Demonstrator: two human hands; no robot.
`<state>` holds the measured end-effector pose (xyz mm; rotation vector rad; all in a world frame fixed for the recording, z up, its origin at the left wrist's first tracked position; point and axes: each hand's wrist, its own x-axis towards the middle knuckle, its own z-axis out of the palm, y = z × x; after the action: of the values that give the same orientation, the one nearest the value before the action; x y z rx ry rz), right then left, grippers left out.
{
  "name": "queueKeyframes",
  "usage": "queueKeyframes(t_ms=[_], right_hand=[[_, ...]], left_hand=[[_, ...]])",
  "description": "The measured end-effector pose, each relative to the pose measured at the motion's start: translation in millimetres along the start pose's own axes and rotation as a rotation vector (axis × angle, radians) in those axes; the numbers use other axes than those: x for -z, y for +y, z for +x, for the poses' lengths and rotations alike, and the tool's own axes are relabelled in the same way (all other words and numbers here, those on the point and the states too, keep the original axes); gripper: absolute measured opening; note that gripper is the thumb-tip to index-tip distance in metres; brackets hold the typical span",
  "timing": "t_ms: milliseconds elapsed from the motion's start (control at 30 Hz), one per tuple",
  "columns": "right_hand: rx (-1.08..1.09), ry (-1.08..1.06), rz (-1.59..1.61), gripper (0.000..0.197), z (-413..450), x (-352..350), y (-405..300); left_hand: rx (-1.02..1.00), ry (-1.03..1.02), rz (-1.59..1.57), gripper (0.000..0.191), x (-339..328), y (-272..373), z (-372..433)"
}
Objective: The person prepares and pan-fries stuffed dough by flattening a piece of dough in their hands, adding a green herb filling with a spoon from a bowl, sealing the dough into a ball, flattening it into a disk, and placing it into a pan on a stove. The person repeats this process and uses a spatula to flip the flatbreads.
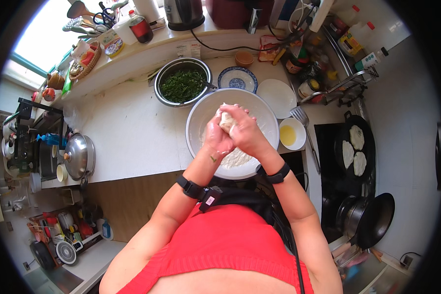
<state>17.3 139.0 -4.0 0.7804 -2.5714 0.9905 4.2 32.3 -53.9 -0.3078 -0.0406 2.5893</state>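
Between my two hands is a lump of pale dough (227, 123), held above a large white mixing bowl (268, 158). My left hand (217, 136) cups it from the left and below. From the right, my right hand (247, 126) wraps over it, its fingers curled. Whitish residue clings to both hands. More wet dough (236, 158) lies in the bottom of the bowl, partly hidden by my wrists. Just behind the bowl on the left, a metal bowl of chopped greens (182, 86) has a utensil handle leaning over its rim.
A small bowl of yellow liquid (288, 135) and a slotted metal spatula (308, 136) sit at right. Three flat pieces lie in a black pan (354, 147) on the cooktop. A blue-patterned plate (237, 79) and white plate (276, 96) stand behind. A lidded steel pan (79, 154) is left.
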Motion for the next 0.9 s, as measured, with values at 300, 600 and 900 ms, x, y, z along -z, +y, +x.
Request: queueKeyframes(t_ms=[300, 600, 900], right_hand=[[-0.239, -0.06, 0.76, 0.041, 27.0, 49.7, -3.3], [-0.333, 0.199, 0.844, 0.04, -15.0, -21.4, -19.2], [0.086, -0.043, 0.127, 0.045, -11.6, 1.6, -39.9]], left_hand=[[-0.091, 0.134, 0.027, 0.041, -5.7, 15.1, -9.6], [-0.434, 0.298, 0.629, 0.059, -34.3, -1.9, -9.9], [-0.105, -0.058, 0.18, 0.057, -26.6, 24.4, -18.7]])
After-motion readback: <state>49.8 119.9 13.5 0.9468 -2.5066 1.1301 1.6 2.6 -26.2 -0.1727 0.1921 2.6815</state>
